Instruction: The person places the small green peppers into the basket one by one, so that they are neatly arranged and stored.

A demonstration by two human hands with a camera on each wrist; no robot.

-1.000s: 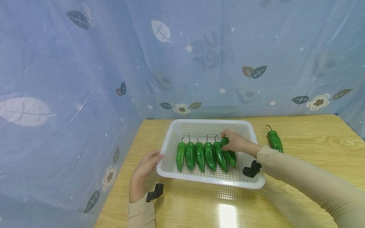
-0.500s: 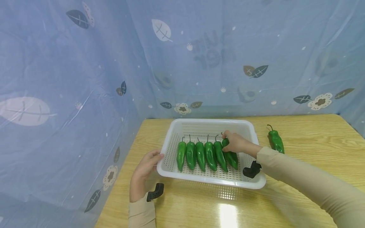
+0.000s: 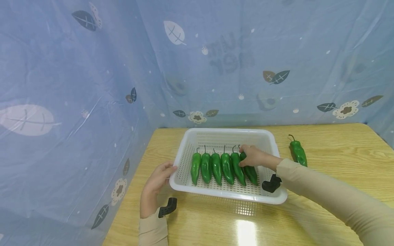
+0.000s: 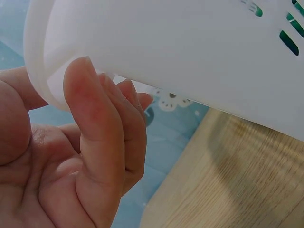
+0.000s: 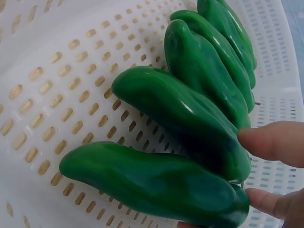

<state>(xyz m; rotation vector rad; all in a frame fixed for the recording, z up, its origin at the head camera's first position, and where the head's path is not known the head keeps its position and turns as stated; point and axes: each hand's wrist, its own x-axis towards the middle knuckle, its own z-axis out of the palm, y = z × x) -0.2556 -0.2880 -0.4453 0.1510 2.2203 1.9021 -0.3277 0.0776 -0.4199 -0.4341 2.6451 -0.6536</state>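
Observation:
A white slotted plastic basket (image 3: 227,195) holds several green peppers (image 3: 216,167) lying side by side, stems toward the back. My left hand (image 3: 158,177) grips the basket's left rim, thumb on one side and fingers against the outer wall (image 4: 166,42). Over the rightmost pepper (image 3: 251,175) is my right hand (image 3: 253,156), thumb and fingers apart. That pepper (image 5: 156,183) lies on the basket floor in the right wrist view. One fingertip (image 5: 259,199) touches its stem end and another shows at its lower side. The thumb (image 5: 270,142) meets the neighbouring pepper (image 5: 180,114).
One more green pepper (image 3: 298,152) lies on the wooden table (image 3: 335,147) right of the basket, partly behind the right sleeve (image 3: 323,188). A blue patterned sheet (image 3: 215,68) hangs at the back and left. Black wrist devices (image 3: 167,207) sit at both cuffs.
The rightmost pepper has come down and slightly right beside the row. My right hand has lowered a little and its thumb has parted from that pepper. The left hand stays on the rim.

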